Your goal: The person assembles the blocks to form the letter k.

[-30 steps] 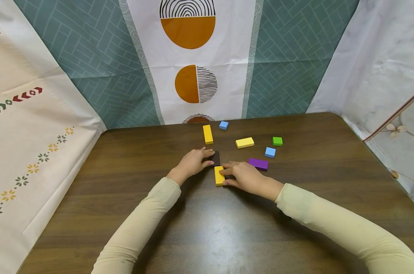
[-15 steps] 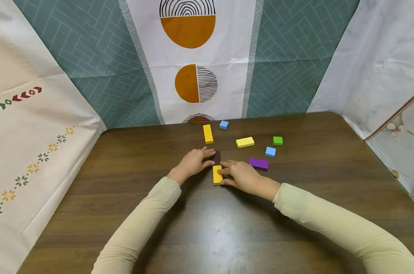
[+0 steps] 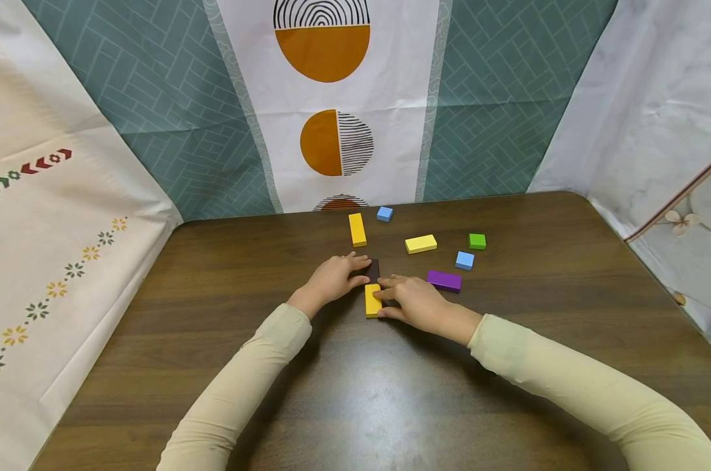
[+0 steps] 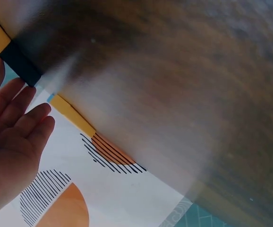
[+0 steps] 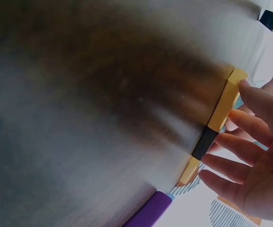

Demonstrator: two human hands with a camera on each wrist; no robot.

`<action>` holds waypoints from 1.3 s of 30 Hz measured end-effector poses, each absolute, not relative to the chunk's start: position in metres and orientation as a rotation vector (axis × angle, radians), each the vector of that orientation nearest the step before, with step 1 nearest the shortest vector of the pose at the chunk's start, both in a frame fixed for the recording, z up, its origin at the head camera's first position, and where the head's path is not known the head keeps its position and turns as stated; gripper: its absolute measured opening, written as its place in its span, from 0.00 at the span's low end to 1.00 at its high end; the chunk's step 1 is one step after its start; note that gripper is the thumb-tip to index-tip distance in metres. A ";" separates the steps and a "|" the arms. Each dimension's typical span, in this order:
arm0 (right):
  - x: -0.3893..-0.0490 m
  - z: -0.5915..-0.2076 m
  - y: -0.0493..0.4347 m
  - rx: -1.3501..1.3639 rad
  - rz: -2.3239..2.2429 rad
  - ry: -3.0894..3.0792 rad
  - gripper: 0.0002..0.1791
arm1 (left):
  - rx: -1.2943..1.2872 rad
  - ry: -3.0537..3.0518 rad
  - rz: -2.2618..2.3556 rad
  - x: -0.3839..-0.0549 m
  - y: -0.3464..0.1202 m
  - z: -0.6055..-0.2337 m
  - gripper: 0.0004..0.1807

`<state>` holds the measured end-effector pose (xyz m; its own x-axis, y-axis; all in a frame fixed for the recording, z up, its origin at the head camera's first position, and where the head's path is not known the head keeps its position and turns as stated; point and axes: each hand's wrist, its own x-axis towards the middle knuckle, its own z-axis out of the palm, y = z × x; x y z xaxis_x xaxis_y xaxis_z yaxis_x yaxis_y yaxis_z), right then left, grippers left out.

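Observation:
In the middle of the table, a black block (image 3: 375, 271) and an orange-yellow block (image 3: 373, 301) lie end to end, touching. My left hand (image 3: 333, 280) holds the black block from its left side, thumb at the near part and fingers toward the far end. From the right, my right hand (image 3: 416, 302) pinches the orange-yellow block, its thumb (image 5: 254, 97) near the close end and a finger on top. The left wrist view shows fingertips against the black block (image 4: 21, 64); part of that block is hidden by fingers in the head view.
Behind lie another orange-yellow block (image 3: 358, 229) and a small blue block (image 3: 384, 214). Toward the right are a pale yellow block (image 3: 420, 244), a purple block (image 3: 444, 281), a second blue block (image 3: 464, 260) and a green block (image 3: 477, 241). Cloth hangs past the table's back edge.
My right hand has slid the orange-yellow block slightly left, into line with the black block. The black block has shifted very slightly right; my left hand has hardly moved.

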<state>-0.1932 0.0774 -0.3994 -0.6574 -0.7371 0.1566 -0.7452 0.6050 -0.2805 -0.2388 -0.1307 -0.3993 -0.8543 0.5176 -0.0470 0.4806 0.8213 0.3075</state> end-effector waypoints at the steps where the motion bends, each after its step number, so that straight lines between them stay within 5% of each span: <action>1: -0.193 -0.399 0.077 1.287 0.502 -2.793 0.23 | 0.791 2.875 0.430 -0.238 -0.131 -0.399 0.27; 39: -0.222 -0.380 0.094 0.992 0.784 -2.966 0.31 | 0.882 2.813 0.519 -0.220 -0.134 -0.401 0.29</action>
<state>-0.2219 0.0940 -0.3796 -0.8076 -0.5851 0.0737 -0.5450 0.6928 -0.4722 -0.2204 -0.1338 -0.4013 -0.8163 0.5764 -0.0369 0.5252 0.7674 0.3678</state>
